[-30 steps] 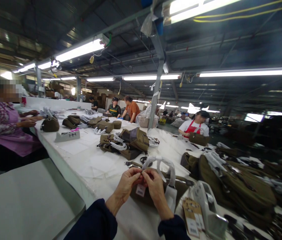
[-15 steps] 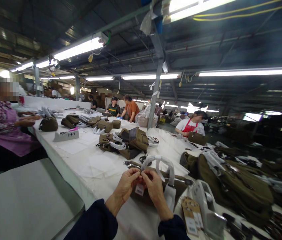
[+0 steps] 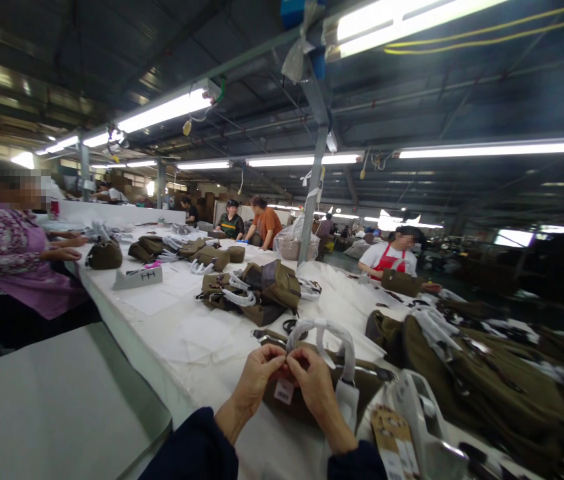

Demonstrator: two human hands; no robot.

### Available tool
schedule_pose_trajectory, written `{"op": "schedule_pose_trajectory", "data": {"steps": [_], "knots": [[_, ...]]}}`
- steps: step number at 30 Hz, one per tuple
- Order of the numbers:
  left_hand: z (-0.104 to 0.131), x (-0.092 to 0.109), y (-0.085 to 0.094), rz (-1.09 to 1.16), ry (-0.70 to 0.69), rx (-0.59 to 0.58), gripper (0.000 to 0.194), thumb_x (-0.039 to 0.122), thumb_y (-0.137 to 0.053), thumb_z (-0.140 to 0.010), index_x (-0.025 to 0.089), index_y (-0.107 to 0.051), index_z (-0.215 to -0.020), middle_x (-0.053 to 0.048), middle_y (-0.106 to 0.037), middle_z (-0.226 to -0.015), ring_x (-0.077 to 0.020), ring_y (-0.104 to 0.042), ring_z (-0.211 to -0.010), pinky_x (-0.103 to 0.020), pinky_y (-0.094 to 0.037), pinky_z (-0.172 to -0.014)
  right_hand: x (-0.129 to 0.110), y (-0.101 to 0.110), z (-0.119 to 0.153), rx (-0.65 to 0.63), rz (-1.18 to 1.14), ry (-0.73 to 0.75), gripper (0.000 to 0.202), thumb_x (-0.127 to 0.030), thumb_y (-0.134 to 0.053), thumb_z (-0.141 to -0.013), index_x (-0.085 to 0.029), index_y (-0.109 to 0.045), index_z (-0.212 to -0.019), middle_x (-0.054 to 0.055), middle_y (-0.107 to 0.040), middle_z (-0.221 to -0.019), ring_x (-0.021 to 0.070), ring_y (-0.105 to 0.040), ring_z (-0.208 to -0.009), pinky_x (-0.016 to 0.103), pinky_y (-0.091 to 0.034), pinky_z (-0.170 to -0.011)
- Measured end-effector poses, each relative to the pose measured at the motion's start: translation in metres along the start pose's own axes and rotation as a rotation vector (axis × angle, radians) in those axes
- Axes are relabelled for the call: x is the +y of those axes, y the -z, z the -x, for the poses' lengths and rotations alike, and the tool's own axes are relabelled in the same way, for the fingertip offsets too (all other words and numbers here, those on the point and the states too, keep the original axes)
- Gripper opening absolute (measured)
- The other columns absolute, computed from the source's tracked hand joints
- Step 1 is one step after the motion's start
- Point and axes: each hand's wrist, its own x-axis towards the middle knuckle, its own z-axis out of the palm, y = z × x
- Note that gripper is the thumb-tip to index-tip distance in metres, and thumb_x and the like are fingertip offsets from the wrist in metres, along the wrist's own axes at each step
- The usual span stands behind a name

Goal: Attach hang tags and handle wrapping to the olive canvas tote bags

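Note:
An olive bag [image 3: 369, 383] lies on the white table [image 3: 182, 373] in front of me, its looped handle [image 3: 347, 347] wrapped in whitish film. My left hand [image 3: 257, 377] and my right hand [image 3: 312, 380] meet over the bag's near side, just left of the handle. Both hands have thumb and fingers pinched together, fingertips touching. Whatever lies between the fingertips is too small to make out. A small white barcode tag [image 3: 283, 392] hangs right below the hands, against the bag.
Brown tags [image 3: 391, 433] and a clear plastic holder [image 3: 425, 413] stand at the right. Olive bags [image 3: 507, 373] are piled beyond them. More bags [image 3: 277, 287] lie mid-table. A person in purple [image 3: 32, 260] works at the left; one in a red apron [image 3: 389, 260] is across.
The view has shifted slightly, so the scene sits a little lower and further right. Both hands stay pinched together over the bag. The person in the red apron has moved an arm.

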Motion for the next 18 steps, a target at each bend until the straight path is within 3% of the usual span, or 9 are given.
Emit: {"op": "schedule_pose_trajectory", "data": {"steps": [18], "knots": [[0.0032, -0.0003, -0.0005, 0.059, -0.007, 0.02, 0.024, 0.026, -0.082, -0.07, 0.011, -0.067, -0.081, -0.001, -0.065, -0.072, -0.01, -0.06, -0.064, -0.023, -0.05, -0.066, 0.0052, -0.0027, -0.0023, -0.048, -0.074, -0.071, 0.022, -0.038, -0.059, -0.08, -0.017, -0.063, -0.077, 0.005, -0.064, -0.07, 0.0205, -0.06, -0.065, 0.027, -0.047, -0.048]]}}
